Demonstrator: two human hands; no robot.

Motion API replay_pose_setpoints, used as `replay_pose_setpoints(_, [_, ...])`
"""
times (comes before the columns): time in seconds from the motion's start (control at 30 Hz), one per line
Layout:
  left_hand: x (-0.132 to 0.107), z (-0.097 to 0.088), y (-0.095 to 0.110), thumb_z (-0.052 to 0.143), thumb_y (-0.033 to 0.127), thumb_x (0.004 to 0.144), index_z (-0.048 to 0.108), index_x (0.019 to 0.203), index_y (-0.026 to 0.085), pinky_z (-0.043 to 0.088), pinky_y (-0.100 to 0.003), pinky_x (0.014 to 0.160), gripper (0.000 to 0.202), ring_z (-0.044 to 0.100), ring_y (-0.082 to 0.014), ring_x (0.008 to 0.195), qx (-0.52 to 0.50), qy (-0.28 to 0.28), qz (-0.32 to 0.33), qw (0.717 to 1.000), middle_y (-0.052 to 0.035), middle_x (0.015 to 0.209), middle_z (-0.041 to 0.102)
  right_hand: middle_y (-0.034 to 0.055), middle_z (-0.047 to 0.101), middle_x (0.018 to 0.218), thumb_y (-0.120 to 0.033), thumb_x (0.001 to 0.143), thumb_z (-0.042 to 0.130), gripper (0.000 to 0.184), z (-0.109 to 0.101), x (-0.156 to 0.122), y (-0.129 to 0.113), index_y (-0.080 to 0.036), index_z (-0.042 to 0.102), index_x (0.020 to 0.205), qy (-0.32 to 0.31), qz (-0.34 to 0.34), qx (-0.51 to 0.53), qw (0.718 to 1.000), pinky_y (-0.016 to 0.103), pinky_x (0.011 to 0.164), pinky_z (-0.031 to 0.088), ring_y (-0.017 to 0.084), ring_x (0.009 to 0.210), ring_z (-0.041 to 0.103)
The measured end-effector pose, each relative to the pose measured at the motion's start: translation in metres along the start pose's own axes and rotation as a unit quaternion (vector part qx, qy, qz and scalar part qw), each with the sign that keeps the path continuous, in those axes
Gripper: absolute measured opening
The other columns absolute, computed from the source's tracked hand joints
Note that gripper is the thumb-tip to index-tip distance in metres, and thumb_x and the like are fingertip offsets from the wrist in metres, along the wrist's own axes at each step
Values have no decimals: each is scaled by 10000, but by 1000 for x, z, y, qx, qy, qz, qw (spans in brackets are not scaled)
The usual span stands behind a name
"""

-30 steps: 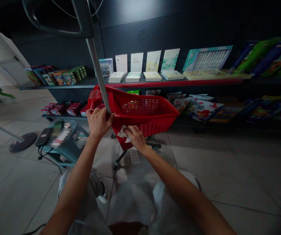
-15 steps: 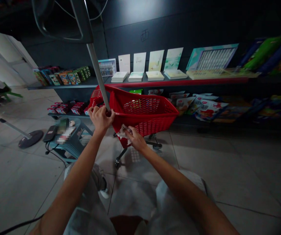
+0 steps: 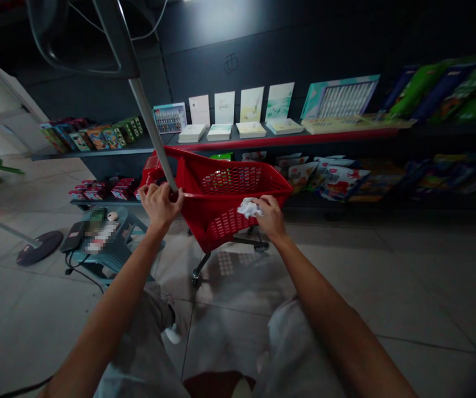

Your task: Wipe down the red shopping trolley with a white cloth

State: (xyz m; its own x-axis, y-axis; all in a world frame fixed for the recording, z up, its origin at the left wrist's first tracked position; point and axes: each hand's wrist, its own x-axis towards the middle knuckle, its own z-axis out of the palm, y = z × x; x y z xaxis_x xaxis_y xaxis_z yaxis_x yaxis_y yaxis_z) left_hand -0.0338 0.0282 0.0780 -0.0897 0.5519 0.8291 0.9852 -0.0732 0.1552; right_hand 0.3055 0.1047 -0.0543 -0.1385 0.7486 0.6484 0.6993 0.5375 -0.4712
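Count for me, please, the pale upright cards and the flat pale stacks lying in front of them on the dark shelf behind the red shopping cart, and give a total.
Pale upright cards: 4
Flat pale stacks: 4
Total: 8

**What is straight ahead?**
A shopping trolley on the tiled floor, with a long wall shelf behind it.

**Where are the hands?**
The left hand is around a pole at the trolley's rim. The right hand is farther right, with a cloth between it and the rim.

**What is on the shelves?**
Booklets on the upper shelf, packets on the lower.

**And to the left?**
A stool just beside the trolley, then a round stand base, with a door beyond.
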Motion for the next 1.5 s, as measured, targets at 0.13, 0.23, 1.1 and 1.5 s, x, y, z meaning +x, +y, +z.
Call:
replay_pose_setpoints(0.13, [3, 0, 2, 646, 468, 862, 510, 692, 256, 313, -517, 1020, 304, 553, -289, 868, -15, -5, -8, 1000, -47, 696, 612, 152, 626, 1239, -184, 807, 635, 438, -8, 4, 48, -141, 730, 1233, 89, 117, 8, 989, 394, 1037, 501, 264, 1125, 613])
replay_pose_setpoints(0.23, [3, -1, 4, 650, 465, 858, 514, 696, 254, 308, -515, 1021, 298, 552, -287, 870, -23, -8, -17, 1000, -41, 689, 596, 172, 694, 1118, -245, 753, 703, 409, -5, 8, 77, -96, 728, 1133, 154, 310, 37, 937, 391, 921, 542, 272, 985, 671])
replay_pose_setpoints(1.1, [15, 9, -10, 653, 457, 849, 522, 710, 258, 302, -545, 1047, 276, 563, -291, 870, -29, -28, -7, 999, -48, 702, 602, 94, 688, 1206, -152, 829, 679, 294, 39, -11, -11, -229, 767, 1099, -93, 72, -35, 992, 344, 936, 522, 245, 1067, 634])
replay_pose_setpoints(1.5, [18, 16, -9, 664, 446, 831, 509, 674, 257, 336, -514, 1022, 290, 562, -269, 823, -5, 0, -8, 1000, -20, 656, 587, 244, 737, 1036, -288, 809, 631, 352, 31, -1, 80, -85, 700, 1089, 185, 460, 81, 864, 353, 706, 502, 255, 814, 672])
